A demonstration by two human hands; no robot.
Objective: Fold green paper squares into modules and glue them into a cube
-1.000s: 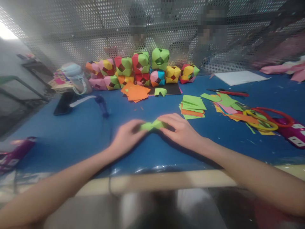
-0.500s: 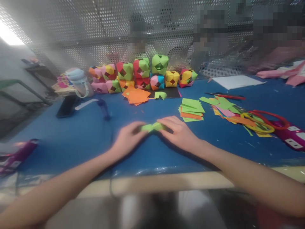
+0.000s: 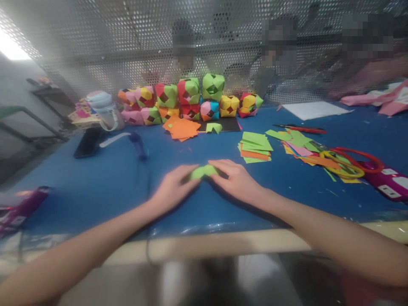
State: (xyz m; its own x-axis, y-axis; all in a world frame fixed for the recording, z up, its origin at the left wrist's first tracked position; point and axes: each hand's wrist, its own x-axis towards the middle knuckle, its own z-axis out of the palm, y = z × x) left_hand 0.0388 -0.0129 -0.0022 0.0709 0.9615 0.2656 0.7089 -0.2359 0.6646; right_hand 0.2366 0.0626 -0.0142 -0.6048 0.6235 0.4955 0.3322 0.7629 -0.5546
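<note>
Between my two hands, over the blue tabletop [image 3: 105, 187], is a small folded piece of green paper [image 3: 204, 171]. My left hand [image 3: 179, 182] grips its left end between thumb and fingers. Its right end is pinched by my right hand [image 3: 233, 175]. Farther back lies another folded green paper [image 3: 213, 127], on a black sheet [image 3: 229, 124]. A stack of green and orange paper squares [image 3: 256, 144] sits beyond my right hand. Orange paper pieces [image 3: 182, 128] lie beyond my left hand.
Colourful folded-paper balls [image 3: 190, 91] are piled along a perforated metal screen [image 3: 127, 51]. At left are a cup [image 3: 103, 106], a phone [image 3: 88, 143] and a purple power strip [image 3: 24, 210]. Red-handled scissors [image 3: 306, 128], paper scraps [image 3: 301, 146] and yellow-handled scissors [image 3: 342, 163] lie at right.
Both hands still hold the green paper. Its middle, which dipped in a notch, now looks fuller and flatter. My fingers have shifted only slightly.
</note>
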